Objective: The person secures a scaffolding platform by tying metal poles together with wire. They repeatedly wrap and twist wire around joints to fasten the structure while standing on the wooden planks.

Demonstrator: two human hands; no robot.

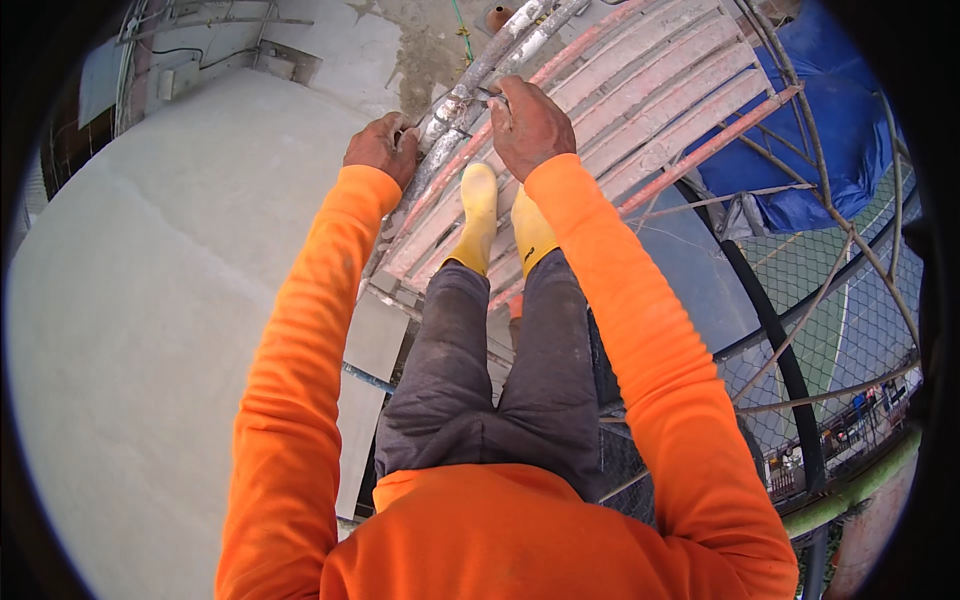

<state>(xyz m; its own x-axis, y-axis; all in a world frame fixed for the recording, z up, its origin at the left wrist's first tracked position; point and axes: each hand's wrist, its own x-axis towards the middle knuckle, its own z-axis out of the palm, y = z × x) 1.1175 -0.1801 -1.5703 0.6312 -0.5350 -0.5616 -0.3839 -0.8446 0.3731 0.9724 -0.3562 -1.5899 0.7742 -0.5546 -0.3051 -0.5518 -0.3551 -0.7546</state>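
Note:
A plaster-caked metal scaffold rail runs diagonally in front of me, beside a grey plastered wall. My left hand is closed around this rail on its lower stretch. My right hand grips the same rail a little higher, and something thin and dark shows at its fingertips; I cannot tell what it is. Both arms wear orange sleeves. My yellow boots stand on a red-stained slatted scaffold platform just below the hands.
The grey plastered wall fills the left side. Wire mesh netting and thin metal bars enclose the right, with a blue tarpaulin beyond and ground far below. A black pipe curves down the right.

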